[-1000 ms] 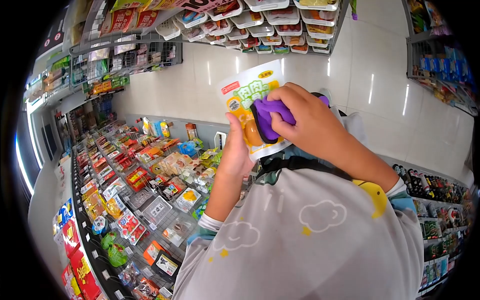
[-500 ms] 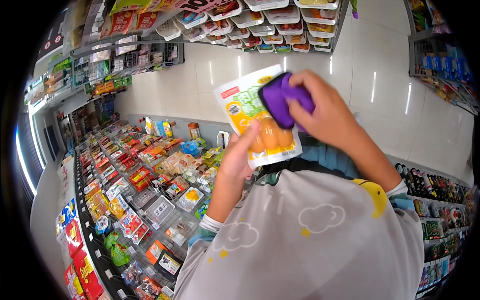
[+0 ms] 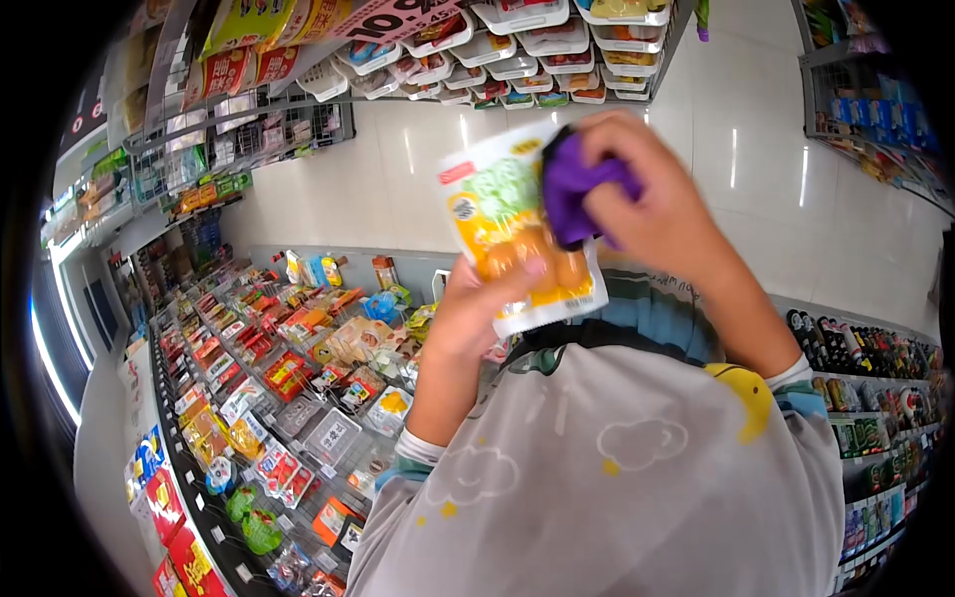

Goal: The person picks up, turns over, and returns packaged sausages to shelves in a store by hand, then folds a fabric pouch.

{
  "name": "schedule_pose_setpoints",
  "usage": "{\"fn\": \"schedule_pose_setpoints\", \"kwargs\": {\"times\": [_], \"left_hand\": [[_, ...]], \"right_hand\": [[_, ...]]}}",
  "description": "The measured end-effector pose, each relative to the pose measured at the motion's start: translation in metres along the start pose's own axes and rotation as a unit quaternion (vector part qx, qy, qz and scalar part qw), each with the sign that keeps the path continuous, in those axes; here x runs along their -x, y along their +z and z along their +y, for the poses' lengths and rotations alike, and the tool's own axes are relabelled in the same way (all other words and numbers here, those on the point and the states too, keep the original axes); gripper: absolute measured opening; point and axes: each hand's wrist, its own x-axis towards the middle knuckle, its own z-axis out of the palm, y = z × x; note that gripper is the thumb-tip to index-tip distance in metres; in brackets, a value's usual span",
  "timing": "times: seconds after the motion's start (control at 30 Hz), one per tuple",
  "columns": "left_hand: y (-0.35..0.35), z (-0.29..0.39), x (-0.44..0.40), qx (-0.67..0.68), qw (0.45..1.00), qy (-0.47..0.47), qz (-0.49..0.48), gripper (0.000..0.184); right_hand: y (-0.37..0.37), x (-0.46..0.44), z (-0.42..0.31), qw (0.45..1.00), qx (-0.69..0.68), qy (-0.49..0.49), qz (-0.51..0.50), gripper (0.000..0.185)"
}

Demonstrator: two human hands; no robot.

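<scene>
A white and yellow food packet (image 3: pixel 517 214) with green lettering and round orange-brown items printed on it is tilted in front of my chest. My left hand (image 3: pixel 473 308) grips its lower left part, thumb across the front and fingers hidden behind. Bunched in my right hand (image 3: pixel 652 194) is a purple cloth (image 3: pixel 582 189) with a black edge, which covers the packet's right side. Motion blurs both the packet and my right hand.
A sloping shelf of packaged snacks (image 3: pixel 288 373) fills the left side. White trays of packets (image 3: pixel 487 48) hang at the top. Bottles (image 3: pixel 856 348) line a shelf at the right, and tiled floor (image 3: pixel 766 219) shows beyond my hands.
The purple cloth in my right hand has moved from the packet's middle to its right edge. The packet has turned slightly, and my left thumb now lies across its front.
</scene>
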Motion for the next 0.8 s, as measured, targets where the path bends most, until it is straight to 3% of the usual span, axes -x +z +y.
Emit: {"fn": "schedule_pose_setpoints", "kwargs": {"times": [0.03,0.1,0.13,0.2,0.23,0.27,0.37,0.43,0.57,0.63,0.7,0.8], "left_hand": [[-0.005,0.006,-0.005,0.035,0.999,0.03,0.02,0.043],[-0.013,0.019,-0.019,0.07,0.995,0.057,0.034,0.044],[-0.016,0.027,-0.028,0.113,0.991,0.071,0.018,0.046],[-0.021,0.04,-0.041,0.155,0.984,0.083,-0.007,0.05],[-0.024,0.044,-0.047,0.183,0.98,0.066,-0.037,0.052],[-0.026,0.049,-0.052,0.212,0.974,0.051,-0.068,0.054],[-0.031,0.061,-0.067,0.184,0.98,0.04,-0.06,0.053],[-0.036,0.076,-0.073,0.149,0.986,0.032,-0.06,0.052],[-0.066,0.103,-0.087,0.163,0.983,0.004,-0.082,0.046],[-0.084,0.111,-0.093,0.1,0.993,0.058,-0.032,0.042],[-0.114,0.116,-0.099,0.108,0.992,0.055,-0.037,0.042],[-0.141,0.129,-0.099,0.085,0.994,0.042,-0.063,0.053]], "right_hand": [[-0.009,0.002,0.005,0.999,-0.017,0.017,0.027,0.022],[-0.023,0.005,0.006,0.954,-0.205,0.21,0.054,0.023],[-0.021,0.003,0.004,0.955,-0.202,0.209,0.061,0.023],[-0.012,0.005,-0.005,0.933,-0.294,0.207,-0.027,0.018],[0.0,0.007,-0.013,0.928,-0.273,0.249,-0.041,0.021],[0.008,0.001,-0.028,0.948,-0.208,0.226,-0.087,0.034],[0.047,-0.019,-0.034,0.982,-0.152,0.112,-0.001,0.037],[0.056,-0.038,-0.044,0.986,-0.015,0.159,0.047,0.032],[0.081,-0.067,-0.067,0.985,0.053,0.16,0.041,0.029],[0.099,-0.081,-0.072,0.982,0.116,0.138,0.058,0.026],[0.116,-0.096,-0.076,0.981,0.133,0.122,0.065,0.024],[0.148,-0.111,-0.071,0.971,0.203,0.096,0.08,0.023]]}}
